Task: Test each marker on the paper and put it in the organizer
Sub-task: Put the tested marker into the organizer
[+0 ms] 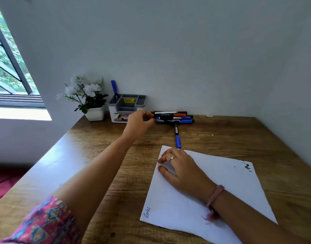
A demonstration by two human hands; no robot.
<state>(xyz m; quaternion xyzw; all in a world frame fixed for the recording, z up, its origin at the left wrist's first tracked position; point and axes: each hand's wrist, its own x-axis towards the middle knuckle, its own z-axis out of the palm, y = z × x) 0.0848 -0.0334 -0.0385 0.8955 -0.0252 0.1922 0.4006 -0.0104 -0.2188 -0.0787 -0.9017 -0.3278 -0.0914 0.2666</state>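
Left hand [139, 121] of mine pinching a green-capped marker [146, 119] at the far pile of markers [174, 117], right hand [182, 166] flat, released, on white paper sheet [221, 187].

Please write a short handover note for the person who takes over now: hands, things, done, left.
Left hand: reaching into the pile of markers by the wall, fingers closing on one with a green end.
Right hand: flat on the white paper sheet, holding nothing.
Done: one blue-capped marker stands in the grey and white organizer.
Left: the pile, plus a loose blue marker above the paper.
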